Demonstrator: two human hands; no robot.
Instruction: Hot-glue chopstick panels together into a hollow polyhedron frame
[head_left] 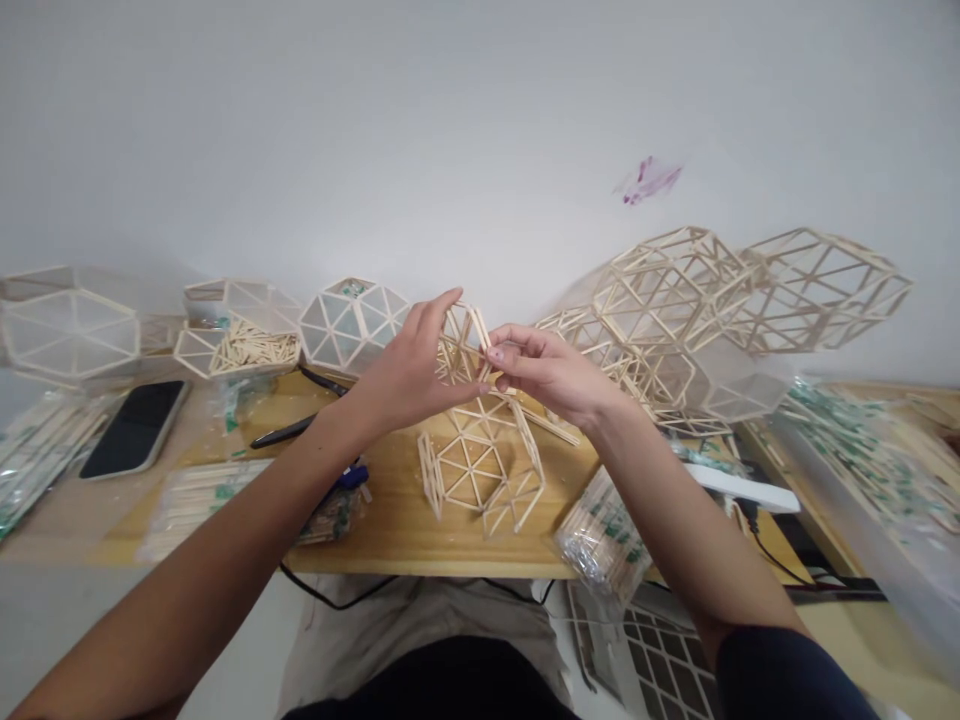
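A half-built lattice frame of pale wooden sticks (480, 470) stands on the wooden board (397, 535) in front of me. My left hand (409, 375) and my right hand (551, 375) meet at the frame's upper panel, both pinching its sticks between thumb and fingers. The panel is tilted up between my fingertips, above the lower hexagon face.
Finished stick polyhedra (750, 290) pile up at the right; smaller ones (352, 325) and a bowl of loose sticks (247, 350) stand at the back left. A phone (135, 425), packets of sticks (600, 535), a black tool (289, 430) and cables lie around.
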